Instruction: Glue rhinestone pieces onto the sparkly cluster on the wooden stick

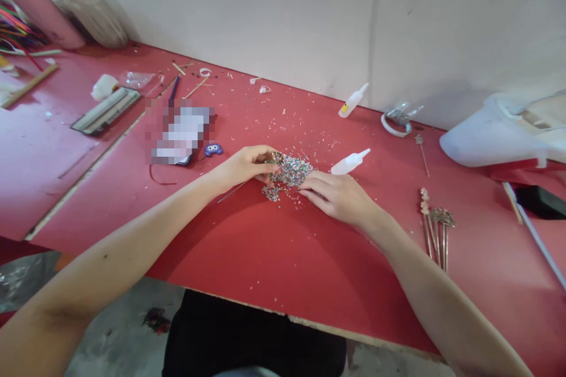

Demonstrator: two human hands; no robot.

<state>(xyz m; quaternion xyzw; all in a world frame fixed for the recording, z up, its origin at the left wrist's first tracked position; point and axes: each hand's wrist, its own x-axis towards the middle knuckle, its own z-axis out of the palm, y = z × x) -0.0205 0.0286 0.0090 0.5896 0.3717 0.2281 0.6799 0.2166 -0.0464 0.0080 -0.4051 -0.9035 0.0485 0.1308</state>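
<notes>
**Sparkle pile (295, 171) boxed in from both sides**

So your left forearm (132, 256) runs up from the lower left on a long diagonal, and your left hand (248, 163) sits at the left edge of the pile, back of the hand up, fingers curled over and thumb tucked underneath. You've got a thin ornamented stick (232, 191) pinched in there: its brownish, shiny head pokes out by your fingertips, right up against the sparkles, and the shaft slants down-left below your hand.

Your right forearm (424, 283) comes in from the lower right. The right hand (338, 193) is palm down, wrist nearly straight, fingers bunched and pointing left into the pile's right edge. Can't tell if you're gripping anything with that one, the tips are too small to read.

Everything's on the red table (247, 247), with a few loose bits scattered around. One white bottle (351, 162) lies just behind your right hand, and a bunch of finished-looking sticks (435, 227) rests well off to the right, past your forearm.
</notes>
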